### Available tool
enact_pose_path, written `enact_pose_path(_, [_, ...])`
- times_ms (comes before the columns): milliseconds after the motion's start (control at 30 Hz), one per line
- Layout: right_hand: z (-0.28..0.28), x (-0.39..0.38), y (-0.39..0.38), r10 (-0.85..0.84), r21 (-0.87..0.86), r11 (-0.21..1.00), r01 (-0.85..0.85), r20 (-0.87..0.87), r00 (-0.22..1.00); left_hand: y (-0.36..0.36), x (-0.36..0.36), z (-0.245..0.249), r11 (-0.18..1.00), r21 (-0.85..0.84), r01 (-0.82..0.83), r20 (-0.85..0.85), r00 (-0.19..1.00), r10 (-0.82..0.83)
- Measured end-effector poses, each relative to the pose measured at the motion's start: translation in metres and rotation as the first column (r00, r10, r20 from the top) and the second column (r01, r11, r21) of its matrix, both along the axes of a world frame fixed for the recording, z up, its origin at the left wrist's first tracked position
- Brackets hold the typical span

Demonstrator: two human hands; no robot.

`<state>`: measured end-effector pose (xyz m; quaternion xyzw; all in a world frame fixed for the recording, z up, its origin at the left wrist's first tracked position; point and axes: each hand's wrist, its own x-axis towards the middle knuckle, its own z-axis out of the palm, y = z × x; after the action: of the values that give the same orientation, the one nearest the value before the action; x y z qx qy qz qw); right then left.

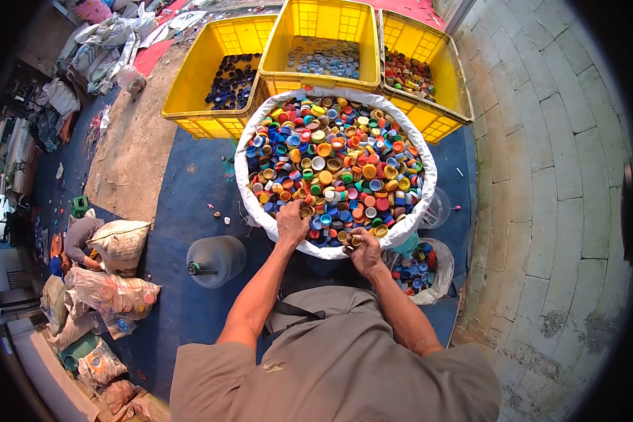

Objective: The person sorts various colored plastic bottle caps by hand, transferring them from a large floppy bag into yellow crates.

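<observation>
A large round sack with a rolled white rim [243, 176] is full of mixed coloured bottle caps [337, 158]. My left hand [293, 222] is over the near left part of the caps, its fingers closed on a brownish-gold cap [307, 212]. At the near rim, my right hand [363, 252] is curled around dark gold caps [356, 240]. Behind the sack stand three yellow crates: the left crate [190, 77] holds dark blue caps, the middle crate [319, 15] pale, clear-looking caps, and the right crate [454, 81] red, orange and green caps.
A smaller white sack of caps [439, 271] stands by my right forearm. Left of my left arm lies a large clear bottle [218, 261]. A block wall [534, 176] runs along the right. Another person [83, 239] is among filled sacks [119, 246] at the far left.
</observation>
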<state>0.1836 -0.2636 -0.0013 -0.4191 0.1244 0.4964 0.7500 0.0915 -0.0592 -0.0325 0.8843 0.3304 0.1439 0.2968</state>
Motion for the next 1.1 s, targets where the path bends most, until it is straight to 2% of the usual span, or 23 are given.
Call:
enact_pose_path(167, [0.011, 0.003, 0.018, 0.060, -0.087, 0.995, -0.056, 0.046, 0.997, 0.005, -0.008, -0.010, 0.994, -0.098, -0.046, 0.110, 0.992, 0.057])
enact_pose_path(267, [-0.007, 0.006, 0.032, 0.179, -0.200, 0.971, -0.133, 0.235, 0.955, 0.002, -0.013, 0.016, 0.849, -0.498, -0.178, 0.203, 0.928, 0.313])
enact_pose_path(300, [-0.005, 0.009, 0.041, 0.314, -0.369, 0.917, -0.150, 0.437, 0.843, 0.003, -0.017, 0.023, 0.579, -0.808, -0.108, 0.231, 0.846, 0.480])
enact_pose_path(333, [-0.002, 0.010, 0.050, 0.383, -0.425, 0.898, -0.116, 0.622, 0.683, 0.004, -0.022, 0.041, 0.408, -0.909, -0.081, 0.182, 0.804, 0.566])
enact_pose_path(400, [0.003, 0.011, 0.066, 0.482, -0.495, 0.869, -0.009, 0.843, 0.239, 0.008, -0.038, 0.035, 0.081, -0.987, 0.140, 0.153, 0.655, 0.740])
enact_pose_path(433, [0.002, 0.014, 0.072, 0.553, -0.554, 0.833, 0.015, 0.833, 0.038, 0.008, -0.047, 0.033, 0.054, -0.978, 0.204, 0.171, 0.614, 0.771])
enact_pose_path(533, [0.005, 0.017, 0.092, 0.617, -0.634, 0.771, 0.068, 0.714, -0.331, 0.007, -0.067, 0.035, -0.094, -0.953, 0.287, 0.068, 0.506, 0.860])
enact_pose_path(567, [0.005, 0.016, 0.098, 0.617, -0.643, 0.764, 0.057, 0.702, -0.354, 0.008, -0.070, 0.036, -0.126, -0.953, 0.277, 0.032, 0.503, 0.864])
enact_pose_path(667, [0.000, 0.017, 0.111, 0.607, -0.651, 0.752, 0.104, 0.621, -0.495, 0.010, -0.081, 0.026, -0.166, -0.966, 0.200, -0.040, 0.516, 0.856])
enact_pose_path(700, [0.000, 0.016, 0.114, 0.601, -0.646, 0.756, 0.106, 0.621, -0.503, 0.011, -0.080, 0.026, -0.168, -0.971, 0.171, -0.059, 0.506, 0.860])
enact_pose_path(833, [-0.005, 0.015, 0.118, 0.650, -0.692, 0.704, 0.164, 0.534, -0.541, 0.007, -0.075, 0.036, -0.056, -0.998, -0.003, -0.050, 0.515, 0.856])
enact_pose_path(967, [-0.005, 0.016, 0.118, 0.660, -0.709, 0.681, 0.184, 0.485, -0.574, 0.005, -0.068, 0.028, 0.213, -0.967, -0.139, 0.073, 0.651, 0.756])
enact_pose_path(1067, [-0.006, 0.017, 0.120, 0.636, -0.703, 0.694, 0.155, 0.497, -0.591, 0.006, -0.059, 0.035, 0.345, -0.908, -0.237, 0.063, 0.738, 0.672])
enact_pose_path(1100, [-0.008, 0.018, 0.121, 0.625, -0.699, 0.701, 0.142, 0.507, -0.594, 0.007, -0.057, 0.038, 0.343, -0.905, -0.253, 0.034, 0.759, 0.650])
